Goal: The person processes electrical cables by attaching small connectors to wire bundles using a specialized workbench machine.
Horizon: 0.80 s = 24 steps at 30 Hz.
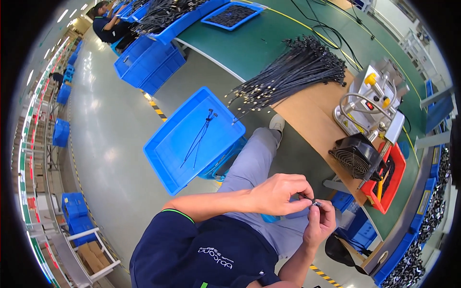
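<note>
My left hand [283, 194] and my right hand [321, 223] meet above my lap, their fingertips pinched together. Between them is a small dark part with a shiny end [316, 203]; its exact kind is too small to make out, and the fingers cover most of it. To the left, a shallow blue tray [161, 144] holds a few thin black cables [198, 141] with black connector ends. A thick bundle of black cables [302, 72] lies on the bench, its pale tips hanging over the near edge.
On the brown board [307, 122] stand a metal bench machine [370, 98] with yellow knobs and a black fan [355, 156]. A red bin [391, 185] of small black parts is beside them. Blue crates [149, 62] stand on the floor. Another person [108, 26] sits at the far left.
</note>
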Each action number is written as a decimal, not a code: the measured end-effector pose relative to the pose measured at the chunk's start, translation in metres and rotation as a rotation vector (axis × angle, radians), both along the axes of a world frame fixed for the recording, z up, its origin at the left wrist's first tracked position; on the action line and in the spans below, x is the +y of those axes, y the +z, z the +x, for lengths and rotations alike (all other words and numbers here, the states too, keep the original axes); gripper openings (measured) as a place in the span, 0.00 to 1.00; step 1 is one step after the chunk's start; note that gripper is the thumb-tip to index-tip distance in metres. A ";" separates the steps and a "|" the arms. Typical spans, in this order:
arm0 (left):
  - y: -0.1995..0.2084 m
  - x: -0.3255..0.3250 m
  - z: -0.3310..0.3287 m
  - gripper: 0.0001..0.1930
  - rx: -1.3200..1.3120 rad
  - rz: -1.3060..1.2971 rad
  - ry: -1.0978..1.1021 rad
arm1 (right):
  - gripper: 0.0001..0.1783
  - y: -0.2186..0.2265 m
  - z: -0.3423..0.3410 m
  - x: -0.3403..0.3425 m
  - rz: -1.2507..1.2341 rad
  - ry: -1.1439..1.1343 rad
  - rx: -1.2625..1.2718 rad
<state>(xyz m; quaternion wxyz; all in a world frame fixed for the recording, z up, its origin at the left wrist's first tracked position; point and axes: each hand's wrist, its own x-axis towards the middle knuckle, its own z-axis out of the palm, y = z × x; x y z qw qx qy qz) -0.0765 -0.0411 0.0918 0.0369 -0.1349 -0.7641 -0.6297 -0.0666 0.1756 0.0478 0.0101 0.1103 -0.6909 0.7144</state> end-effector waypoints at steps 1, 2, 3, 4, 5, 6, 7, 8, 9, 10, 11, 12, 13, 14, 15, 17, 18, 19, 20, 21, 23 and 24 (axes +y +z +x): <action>0.000 -0.001 0.003 0.07 0.000 0.011 0.004 | 0.08 0.001 0.001 -0.001 0.004 0.014 0.006; 0.000 -0.003 0.006 0.07 0.001 0.021 0.007 | 0.08 0.002 0.001 -0.002 0.012 0.013 0.008; 0.000 -0.003 0.008 0.07 0.007 0.024 0.021 | 0.08 0.004 0.002 -0.003 0.020 0.012 0.010; -0.001 -0.004 0.010 0.07 0.018 0.036 0.027 | 0.08 0.005 0.003 -0.005 0.022 0.025 0.016; -0.002 -0.005 0.012 0.06 0.030 0.048 0.033 | 0.08 0.007 0.003 -0.007 0.019 0.019 0.014; -0.002 -0.006 0.014 0.06 0.036 0.050 0.046 | 0.08 0.008 0.004 -0.009 0.016 0.012 0.012; -0.002 -0.007 0.016 0.06 0.041 0.072 0.052 | 0.08 0.009 0.005 -0.010 0.018 0.025 0.016; -0.002 -0.009 0.018 0.06 0.045 0.093 0.059 | 0.08 0.009 0.005 -0.010 0.026 0.031 0.019; -0.001 -0.011 0.020 0.06 0.049 0.095 0.071 | 0.07 0.009 0.006 -0.011 0.033 0.037 0.022; -0.001 -0.013 0.022 0.06 0.045 0.100 0.072 | 0.07 0.007 0.005 -0.011 0.051 0.039 0.026; -0.002 -0.016 0.023 0.06 0.042 0.104 0.073 | 0.07 0.008 0.007 -0.011 0.055 0.049 0.030; -0.004 -0.018 0.025 0.06 0.040 0.119 0.074 | 0.08 0.010 0.008 -0.011 0.054 0.055 -0.028; -0.006 -0.019 0.027 0.06 0.042 0.122 0.085 | 0.09 0.013 0.009 -0.012 0.053 0.062 -0.087; -0.008 -0.021 0.029 0.07 0.026 0.140 0.099 | 0.09 0.015 0.011 -0.016 0.060 0.056 -0.118; -0.010 -0.023 0.030 0.08 0.010 0.159 0.112 | 0.09 0.012 0.010 -0.018 0.064 0.067 -0.116; -0.015 -0.029 0.031 0.08 0.007 0.168 0.131 | 0.07 0.005 0.005 -0.023 0.118 0.075 -0.003; -0.018 -0.032 0.031 0.07 0.013 0.158 0.135 | 0.07 0.003 0.004 -0.024 0.127 0.082 0.000; -0.021 -0.035 0.032 0.07 0.019 0.148 0.138 | 0.07 0.002 0.003 -0.028 0.129 0.091 0.001; -0.023 -0.039 0.032 0.07 0.006 0.148 0.143 | 0.07 0.001 0.002 -0.031 0.140 0.089 -0.011; -0.024 -0.041 0.032 0.07 0.007 0.147 0.151 | 0.07 0.001 0.000 -0.035 0.151 0.085 -0.022; -0.028 -0.048 0.031 0.07 -0.013 0.163 0.163 | 0.07 0.002 -0.003 -0.041 0.153 0.104 -0.009; -0.030 -0.051 0.031 0.07 -0.010 0.159 0.166 | 0.08 0.007 -0.004 -0.042 0.165 0.112 -0.090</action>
